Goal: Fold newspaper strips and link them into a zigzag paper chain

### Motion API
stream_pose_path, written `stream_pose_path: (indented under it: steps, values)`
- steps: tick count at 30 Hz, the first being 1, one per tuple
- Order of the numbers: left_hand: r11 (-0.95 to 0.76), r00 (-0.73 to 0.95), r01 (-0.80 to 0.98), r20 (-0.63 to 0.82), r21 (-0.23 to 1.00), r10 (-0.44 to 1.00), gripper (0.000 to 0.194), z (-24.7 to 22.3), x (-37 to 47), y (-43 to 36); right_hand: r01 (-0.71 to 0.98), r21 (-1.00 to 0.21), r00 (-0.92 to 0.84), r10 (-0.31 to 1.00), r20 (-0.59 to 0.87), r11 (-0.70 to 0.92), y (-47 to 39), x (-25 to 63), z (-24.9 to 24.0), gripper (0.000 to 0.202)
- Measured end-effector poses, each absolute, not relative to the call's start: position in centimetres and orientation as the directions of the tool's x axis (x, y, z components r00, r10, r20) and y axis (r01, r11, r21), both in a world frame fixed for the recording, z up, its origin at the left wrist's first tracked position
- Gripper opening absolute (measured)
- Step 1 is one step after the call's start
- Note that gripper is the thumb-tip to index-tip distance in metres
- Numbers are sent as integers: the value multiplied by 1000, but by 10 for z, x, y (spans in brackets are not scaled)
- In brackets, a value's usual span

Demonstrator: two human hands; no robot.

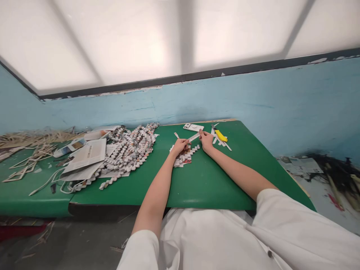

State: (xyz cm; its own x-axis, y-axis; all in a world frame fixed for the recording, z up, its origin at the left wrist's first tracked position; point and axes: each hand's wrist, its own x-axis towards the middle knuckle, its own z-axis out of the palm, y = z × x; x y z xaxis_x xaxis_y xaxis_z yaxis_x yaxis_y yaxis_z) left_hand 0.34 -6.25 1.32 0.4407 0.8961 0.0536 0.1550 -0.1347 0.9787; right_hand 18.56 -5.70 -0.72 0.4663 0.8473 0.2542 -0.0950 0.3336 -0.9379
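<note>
Over the green table, my left hand and my right hand hold a narrow printed paper strip between them, one end in each hand. Both hands are closed in a pinch. Under and beside my left hand lies a small piece of folded, woven paper with a zigzag edge, partly hidden by the hand. Another short strip sticks up just beyond my left fingers. A yellow-handled knife lies on loose white strips to the right of my right hand.
A white phone lies behind my hands. To the left are a large heap of woven paper chains, printed sheets, a white cable and pale strips. A blue wall stands behind the table.
</note>
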Motion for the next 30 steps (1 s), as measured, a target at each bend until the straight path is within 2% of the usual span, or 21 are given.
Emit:
stream_pose_path:
  steps: [4, 7, 11, 21, 30]
  values:
    - [-60, 379, 2, 55, 998, 924, 39, 9, 3, -63, -52, -939, 428, 857, 288, 341, -59, 187, -8, 51]
    - [-26, 217, -171, 63, 985, 974, 36, 4, 5, -60, 15, -933, 343, 875, 342, 359, -64, 184, -6, 49]
    - [-29, 79, -251, 50, 968, 996, 33, 1, 6, -54, 19, -933, 253, 901, 352, 360, -69, 180, -2, 43]
    - [-70, 93, -236, 95, 969, 991, 44, 2, 5, -57, -48, -937, 227, 917, 326, 345, -67, 181, -2, 31]
    - [29, 196, -306, 33, 952, 980, 41, 11, 1, -63, -193, -924, 229, 930, 286, 331, -68, 182, 0, 25]
